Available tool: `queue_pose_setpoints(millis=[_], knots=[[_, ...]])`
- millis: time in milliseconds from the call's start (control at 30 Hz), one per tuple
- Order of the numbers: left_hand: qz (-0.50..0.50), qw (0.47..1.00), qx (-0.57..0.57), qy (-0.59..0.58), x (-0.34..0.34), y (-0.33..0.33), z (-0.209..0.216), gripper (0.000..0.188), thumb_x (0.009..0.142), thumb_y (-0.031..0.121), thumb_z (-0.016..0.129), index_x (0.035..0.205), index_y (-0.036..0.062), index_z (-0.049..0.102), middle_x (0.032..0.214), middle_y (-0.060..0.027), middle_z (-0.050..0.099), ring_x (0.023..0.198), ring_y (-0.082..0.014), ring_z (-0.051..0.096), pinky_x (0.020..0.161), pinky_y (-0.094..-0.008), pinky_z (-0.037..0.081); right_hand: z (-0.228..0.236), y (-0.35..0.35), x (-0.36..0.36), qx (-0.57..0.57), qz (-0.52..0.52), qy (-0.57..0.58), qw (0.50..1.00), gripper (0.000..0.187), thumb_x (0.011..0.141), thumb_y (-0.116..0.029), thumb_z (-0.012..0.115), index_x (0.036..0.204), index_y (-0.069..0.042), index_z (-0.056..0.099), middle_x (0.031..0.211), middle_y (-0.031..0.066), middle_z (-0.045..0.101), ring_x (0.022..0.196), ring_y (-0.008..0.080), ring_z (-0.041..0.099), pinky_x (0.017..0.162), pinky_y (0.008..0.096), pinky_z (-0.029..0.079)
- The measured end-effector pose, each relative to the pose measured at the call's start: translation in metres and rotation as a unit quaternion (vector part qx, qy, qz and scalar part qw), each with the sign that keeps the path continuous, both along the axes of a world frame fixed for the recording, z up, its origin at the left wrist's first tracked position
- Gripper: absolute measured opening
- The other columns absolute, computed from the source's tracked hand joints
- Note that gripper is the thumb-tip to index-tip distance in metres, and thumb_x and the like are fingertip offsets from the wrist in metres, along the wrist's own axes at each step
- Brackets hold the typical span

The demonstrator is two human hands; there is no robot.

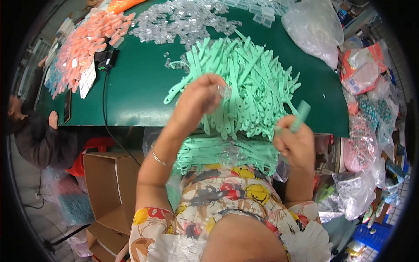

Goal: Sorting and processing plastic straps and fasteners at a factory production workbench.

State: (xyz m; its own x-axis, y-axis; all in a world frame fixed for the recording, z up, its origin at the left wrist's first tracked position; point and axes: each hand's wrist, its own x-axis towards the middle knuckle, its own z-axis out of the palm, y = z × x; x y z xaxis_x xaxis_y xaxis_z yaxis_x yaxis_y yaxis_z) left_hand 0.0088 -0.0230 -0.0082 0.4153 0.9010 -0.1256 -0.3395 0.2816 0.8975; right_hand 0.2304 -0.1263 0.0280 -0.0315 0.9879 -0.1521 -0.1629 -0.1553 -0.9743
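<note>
My left hand (201,99) is raised over the near left part of a heap of mint-green plastic handles (251,83). Its fingers are pinched on a small clear plastic piece (224,91), slightly blurred. To the right of the heap, at the table's front edge, my right hand (295,142) is closed around a mint-green handle (301,115) whose broad end points up. The heaped handles are long and flat, several with a hole at one end. More mint-green handles (200,153) lie in my lap below the table edge, with some clear pieces (233,153) among them.
On the green table (139,87), clear plastic pieces (179,22) spread behind the heap. Orange pieces (98,32), a black device (106,59) with a cable and a phone (67,106) lie left. Another person (43,142) sits far left, near cardboard boxes (104,187). Bagged goods (360,139) crowd the right.
</note>
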Motion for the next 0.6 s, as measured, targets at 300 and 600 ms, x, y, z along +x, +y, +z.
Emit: queue_pose_setpoints(millis=[300,600], knots=[[-0.08,0.981,-0.097,-0.147,0.035,-0.076,-0.021,0.023,0.089,0.029,0.05,0.089,0.0055,0.048,0.06,0.0043,0.034,0.048,-0.0048,0.025,0.043,-0.0196,0.019,-0.044,0.002,-0.022,-0.052,0.081,0.119,0.988,0.014,0.087,-0.015,0.052,0.093,-0.002,0.052,0.058,-0.0011,0.045,0.047,0.0043,0.037,0.042,0.0173,0.027],[-0.097,0.964,-0.157,-0.192,0.04,-0.082,-0.03,0.021,0.09,0.028,0.048,0.09,0.0065,0.048,0.061,0.0047,0.032,0.048,-0.0046,0.023,0.043,-0.019,0.019,-0.052,-0.002,-0.02,-0.038,0.096,0.103,0.989,0.013,0.088,-0.015,0.051,0.091,-0.002,0.052,0.06,-0.0028,0.044,0.049,0.0028,0.036,0.043,0.0174,0.025]])
